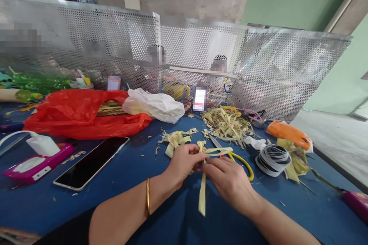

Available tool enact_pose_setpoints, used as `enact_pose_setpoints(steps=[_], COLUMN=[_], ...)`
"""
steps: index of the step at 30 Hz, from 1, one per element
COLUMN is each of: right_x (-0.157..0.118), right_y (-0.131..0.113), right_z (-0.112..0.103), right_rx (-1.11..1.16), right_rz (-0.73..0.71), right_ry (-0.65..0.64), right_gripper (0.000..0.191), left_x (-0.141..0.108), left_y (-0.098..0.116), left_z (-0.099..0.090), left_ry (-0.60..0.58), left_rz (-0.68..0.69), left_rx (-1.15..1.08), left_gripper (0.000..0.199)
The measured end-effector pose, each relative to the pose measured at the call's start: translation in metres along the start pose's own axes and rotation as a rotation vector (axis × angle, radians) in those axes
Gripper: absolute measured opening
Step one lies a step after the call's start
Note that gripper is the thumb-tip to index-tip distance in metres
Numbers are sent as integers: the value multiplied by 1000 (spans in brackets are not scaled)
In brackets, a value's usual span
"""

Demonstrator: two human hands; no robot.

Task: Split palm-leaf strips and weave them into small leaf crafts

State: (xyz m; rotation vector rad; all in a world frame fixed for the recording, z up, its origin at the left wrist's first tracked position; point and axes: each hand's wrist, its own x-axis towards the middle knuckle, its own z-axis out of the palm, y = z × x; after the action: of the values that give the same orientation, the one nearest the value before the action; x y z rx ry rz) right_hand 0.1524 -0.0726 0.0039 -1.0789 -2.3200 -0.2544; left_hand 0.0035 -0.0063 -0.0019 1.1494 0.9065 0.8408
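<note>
Pale yellow leaf strips (202,195) cross between my two hands, one end hanging down toward me and another pointing right. My left hand (184,162), with a gold bangle at the wrist, pinches them near the crossing. Close against it, my right hand (228,178) has its fingertips closed on the same strips. Just behind my right hand lie scissors (249,170) with yellow handles, partly covered by the hand and strips. More pale leaf pieces (176,139) rest on the blue table beyond my left hand.
A heap of leaf scraps (228,124) and a spool of white string (273,159) lie to the right. On the left are a phone (92,164), a magenta power strip (38,164) and a red plastic bag (74,109). A perforated metal screen (198,51) stands behind.
</note>
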Motion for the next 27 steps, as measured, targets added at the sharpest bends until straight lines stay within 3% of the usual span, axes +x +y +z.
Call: enact_pose_setpoints(steps=[2,4,6,8,11,17,23,25,27], right_x=[1,1,2,2,2,2,2,2,1], right_y=[2,7,12,15,17,16,17,20,25], right_z=[-1,-1,-1,0,0,4,-2,-8,-13], right_rx=[-2,79,189,229,147,104,192,175,46], right_rz=[69,242,436,587,689,757,743,618,391], right_ry=[139,223,178,53,-57,-85,-36,-14,-18], right_gripper=[19,16,15,16,20,23,15,13,13], left_x=[-3,-5,-6,-6,-6,-8,-6,-4,-1], left_y=[0,0,0,0,0,-2,-4,-3,-2], left_z=[2,2,2,2,3,4,5,3,1], left_ry=[-65,-122,-168,-210,-258,-265,-138,-85,-46], left_rz=[9,6,11,8,-23,-16,-37,-63,-95], left_rx=[21,48,90,122,119,170,124,22,-74], left_gripper=[15,15,15,17,18,15,15,15,14])
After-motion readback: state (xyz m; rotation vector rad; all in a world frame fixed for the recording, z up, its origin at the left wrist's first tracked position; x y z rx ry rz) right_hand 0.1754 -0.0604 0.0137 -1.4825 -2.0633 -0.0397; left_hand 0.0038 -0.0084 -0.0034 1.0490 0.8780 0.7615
